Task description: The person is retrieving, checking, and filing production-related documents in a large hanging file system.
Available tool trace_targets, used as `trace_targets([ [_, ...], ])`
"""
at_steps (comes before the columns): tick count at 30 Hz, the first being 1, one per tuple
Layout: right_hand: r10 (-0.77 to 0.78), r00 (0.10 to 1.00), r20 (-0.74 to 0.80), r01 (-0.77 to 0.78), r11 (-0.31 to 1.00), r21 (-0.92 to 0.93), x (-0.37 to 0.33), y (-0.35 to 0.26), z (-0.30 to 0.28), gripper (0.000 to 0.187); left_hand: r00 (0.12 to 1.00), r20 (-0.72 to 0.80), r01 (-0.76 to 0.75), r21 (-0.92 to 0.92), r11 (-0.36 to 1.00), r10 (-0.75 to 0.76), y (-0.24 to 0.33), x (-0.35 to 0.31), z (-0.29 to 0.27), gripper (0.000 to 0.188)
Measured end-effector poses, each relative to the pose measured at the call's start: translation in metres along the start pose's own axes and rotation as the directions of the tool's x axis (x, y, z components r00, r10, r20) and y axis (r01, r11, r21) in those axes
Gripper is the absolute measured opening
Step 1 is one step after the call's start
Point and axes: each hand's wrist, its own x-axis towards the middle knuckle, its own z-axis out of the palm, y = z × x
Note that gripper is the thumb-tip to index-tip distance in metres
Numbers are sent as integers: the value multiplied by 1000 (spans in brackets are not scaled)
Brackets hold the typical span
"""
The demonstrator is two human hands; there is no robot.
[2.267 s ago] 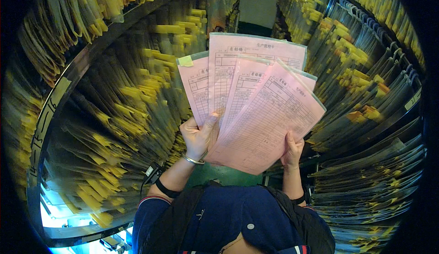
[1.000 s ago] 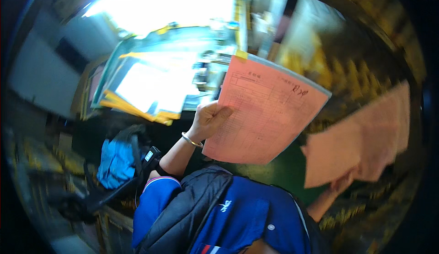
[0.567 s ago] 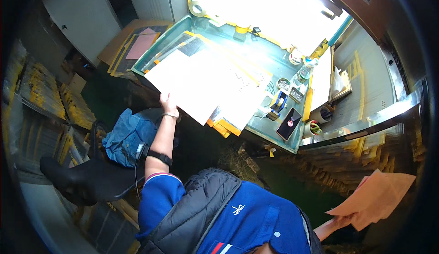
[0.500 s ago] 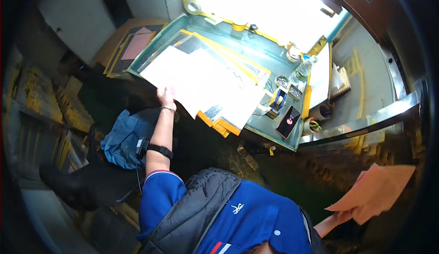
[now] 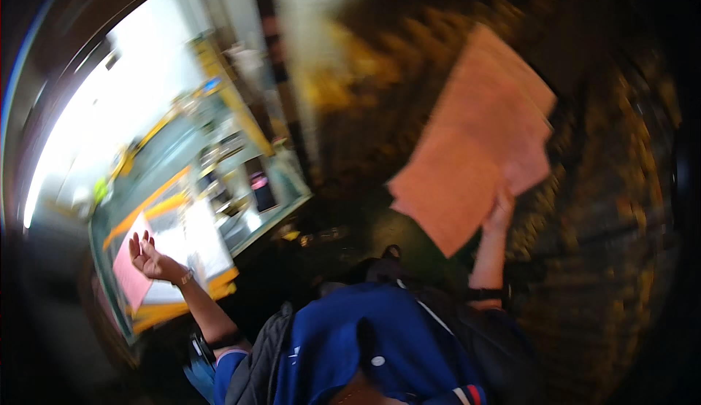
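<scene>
My right hand [image 5: 499, 211] grips a small stack of pink paper sheets [image 5: 467, 142] by the lower edge and holds it up in the air at the right. The sheets are fanned a little out of line. My left hand [image 5: 152, 261] is raised at the near left part of the table, fingers apart, with nothing in it. Beside and behind that hand is another pink sheet [image 5: 131, 277], next to white paper [image 5: 208, 241] on yellow-edged boards [image 5: 223, 281]. Motion blurs the table, and I cannot tell whether the left hand touches the pink sheet.
A teal-edged table [image 5: 281, 219] stands at the left, with a bright lit panel [image 5: 80, 113] behind it. A dark phone [image 5: 260, 184] lies near its right corner, beside several small blurred items. Dark racks with yellowish edges [image 5: 621, 208] fill the right side.
The view has swung to the right. My right hand has come up with the pink sheets, and my left hand has come off the white paper. A pink sheet now shows over the white paper.
</scene>
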Motion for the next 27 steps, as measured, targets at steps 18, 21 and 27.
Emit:
trace_targets([
  [18, -281, 955, -89, 271, 956, -108, 123, -134, -108, 28, -152, 986, 908, 112, 404, 67, 335, -411, 395, 20],
  [21, -331, 934, -132, 319, 942, -103, 142, -140, -123, 28, -148, 986, 935, 117, 334, 69, 344, -441, 426, 20],
  [27, -396, 895, -203, 362, 913, -189, 187, -159, -153, 30, -159, 976, 935, 100, 340, 150, 369, -496, 490, 19],
])
